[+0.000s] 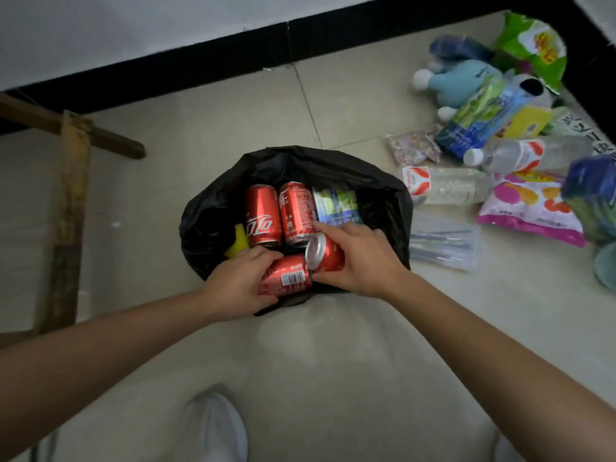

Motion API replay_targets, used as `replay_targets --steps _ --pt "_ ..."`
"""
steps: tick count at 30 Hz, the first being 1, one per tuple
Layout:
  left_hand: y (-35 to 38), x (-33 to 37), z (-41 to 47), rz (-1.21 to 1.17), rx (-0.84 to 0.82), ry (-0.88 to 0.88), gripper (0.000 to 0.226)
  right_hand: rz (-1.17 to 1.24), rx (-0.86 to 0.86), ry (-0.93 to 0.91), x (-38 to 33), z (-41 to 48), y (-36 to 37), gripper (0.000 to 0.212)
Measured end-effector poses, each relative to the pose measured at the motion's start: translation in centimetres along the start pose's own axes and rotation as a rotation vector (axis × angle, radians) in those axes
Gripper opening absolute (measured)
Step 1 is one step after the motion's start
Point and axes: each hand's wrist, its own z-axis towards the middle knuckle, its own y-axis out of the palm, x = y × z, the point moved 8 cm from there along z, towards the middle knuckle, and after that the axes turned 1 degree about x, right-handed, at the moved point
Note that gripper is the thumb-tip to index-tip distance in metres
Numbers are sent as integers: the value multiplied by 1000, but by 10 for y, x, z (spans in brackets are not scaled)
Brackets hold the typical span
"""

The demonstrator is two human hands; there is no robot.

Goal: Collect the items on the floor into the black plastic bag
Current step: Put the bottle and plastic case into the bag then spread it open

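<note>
The black plastic bag lies open on the tiled floor in the middle of the head view. Inside it lie two red cola cans side by side, a green and blue packet and something yellow. My left hand grips a red can with a barcode at the bag's near edge. My right hand holds another red can, its silver end facing left, just above the first.
To the right on the floor lie two clear water bottles, a pink snack bag, a clear pouch of pens, a blue plush toy, cartons and a green packet. A wooden frame stands at left. My white shoe is below.
</note>
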Motion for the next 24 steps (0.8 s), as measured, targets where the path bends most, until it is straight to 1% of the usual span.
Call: replay_targets --steps 1,4,6,9,12,14,15,17,19,20,21,24 --pt "2 0 -1 16 -3 -4 81 -36 13 -19 -1 -1 4 97" --pt "4 -4 -6 69 -12 -22 83 -40 56 -62 1 -3 6 99" --pt "3 -8 -9 157 -41 -44 83 -65 61 -97 3 -5 5 97" --pt "-6 -5 -8 295 -50 -31 79 -75 76 -122 5 -9 1 84" --pt "-16 -2 -4 362 -29 14 75 -214 61 -142 1 -8 4 76" --pt "-22 -4 -2 353 19 17 78 -349 62 -160 -4 -8 10 75" --pt "-25 -4 -1 352 51 19 81 -373 69 -153 -4 -9 12 76" --pt "-30 1 3 356 115 39 82 -342 48 -128 1 -11 14 78" --pt "-41 16 7 345 218 109 72 -236 16 -124 8 -12 13 77" --pt "-46 25 11 333 273 158 66 -145 45 -116 12 -14 6 73" --pt "-52 36 16 316 316 209 62 -47 131 -97 17 -16 -6 66" --pt "-62 66 42 267 378 300 59 180 568 -7 44 -28 -53 43"
